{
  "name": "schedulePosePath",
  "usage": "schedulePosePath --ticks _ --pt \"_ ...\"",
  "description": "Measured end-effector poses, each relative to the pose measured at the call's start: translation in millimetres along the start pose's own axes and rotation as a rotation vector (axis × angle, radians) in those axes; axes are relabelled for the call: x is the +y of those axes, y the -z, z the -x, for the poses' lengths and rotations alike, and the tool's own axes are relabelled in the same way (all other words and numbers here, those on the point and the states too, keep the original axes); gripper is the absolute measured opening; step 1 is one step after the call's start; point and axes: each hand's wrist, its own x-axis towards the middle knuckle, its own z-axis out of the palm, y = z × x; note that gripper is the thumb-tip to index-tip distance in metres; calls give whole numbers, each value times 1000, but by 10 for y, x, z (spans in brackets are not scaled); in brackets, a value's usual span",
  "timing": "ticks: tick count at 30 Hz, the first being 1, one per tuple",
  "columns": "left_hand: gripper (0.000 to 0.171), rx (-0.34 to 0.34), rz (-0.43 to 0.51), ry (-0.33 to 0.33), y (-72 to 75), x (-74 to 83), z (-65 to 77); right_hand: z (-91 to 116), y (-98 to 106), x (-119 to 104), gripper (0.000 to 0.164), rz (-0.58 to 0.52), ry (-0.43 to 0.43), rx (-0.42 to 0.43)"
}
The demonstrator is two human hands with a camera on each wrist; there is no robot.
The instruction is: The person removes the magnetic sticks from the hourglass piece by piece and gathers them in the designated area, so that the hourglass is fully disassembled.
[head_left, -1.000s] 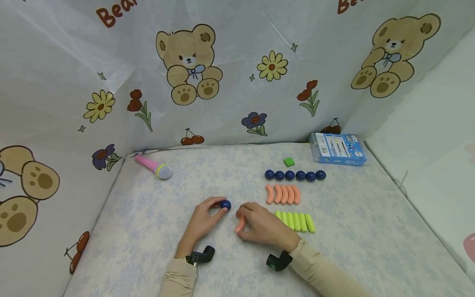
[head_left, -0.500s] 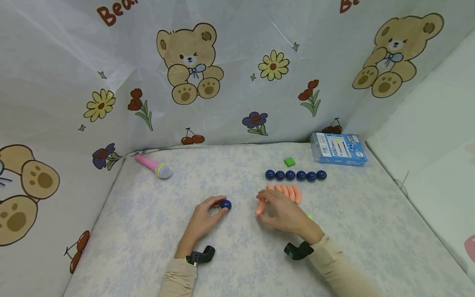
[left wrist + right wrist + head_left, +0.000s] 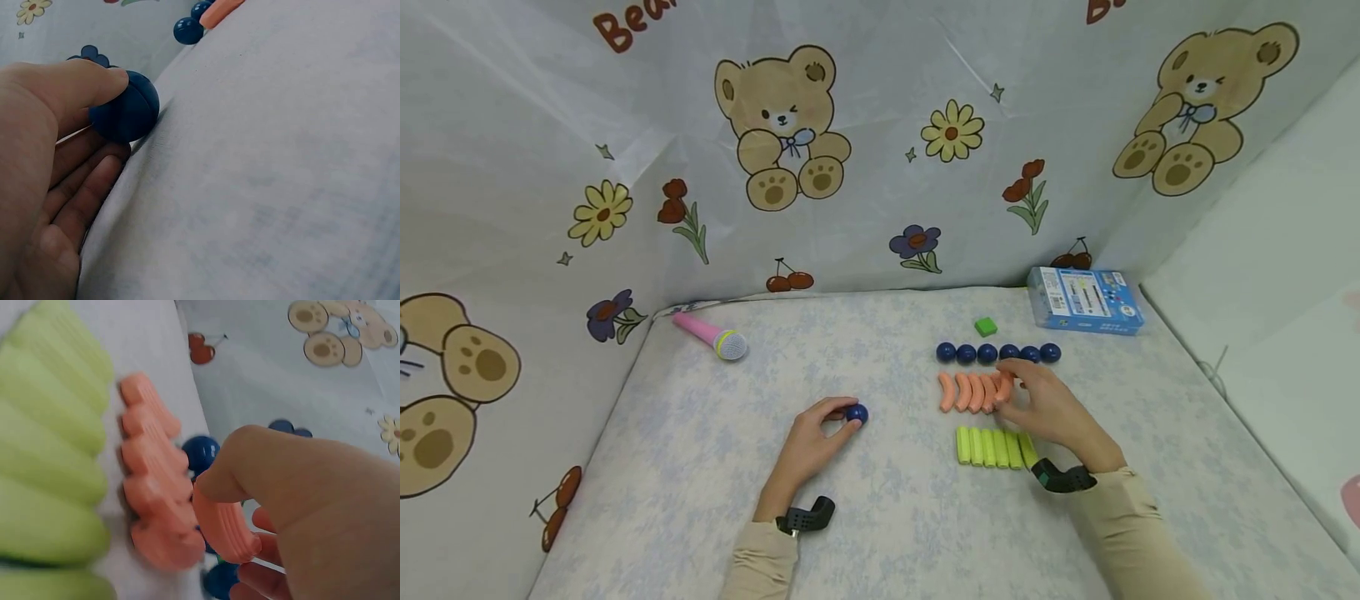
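Note:
My left hand [image 3: 812, 443] pinches a dark blue ball [image 3: 857, 414] low over the middle of the table, thumb on one side and fingers on the other. In the left wrist view a thin seam shows round this ball [image 3: 134, 112]. Off to the right, my right hand [image 3: 1054, 410] holds a curved orange piece [image 3: 226, 528] with ridges between thumb and fingers. That piece is at the right end of a row of similar curved orange pieces [image 3: 962, 393]. Yellow-green sticks [image 3: 989, 448] lie side by side just below this hand.
A row of dark blue balls [image 3: 966, 355] lies behind the orange pieces, with a small green block [image 3: 986, 327] farther back. A blue box [image 3: 1086, 302] stands at the back right. A pink toy microphone [image 3: 709, 335] lies at the back left, before a printed curtain [image 3: 865, 167].
My right hand has carried the curved orange piece rightward, from beside the left hand to the right end of the orange row. The left hand has stayed still with its ball.

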Motion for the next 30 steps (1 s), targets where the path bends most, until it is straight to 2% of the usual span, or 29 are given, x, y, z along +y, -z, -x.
schedulePosePath --ticks 6,13,17,20,26,30 --pt "37 -18 19 17 -16 -5 -19 22 24 207 53 -25 -6 -34" --pt "36 -11 11 14 -42 7 -24 45 -12 324 59 -58 -44 -108" --pt "37 -18 11 17 -75 64 -105 64 -11 361 64 -72 -45 -125" --pt "38 -45 52 25 -122 146 -251 77 -9 396 66 -96 -33 -130" --pt "39 -71 122 66 -321 269 -673 77 -81 461 65 -136 28 -125" --pt "40 -66 120 74 -490 333 -942 76 -124 435 67 -138 -16 -126"
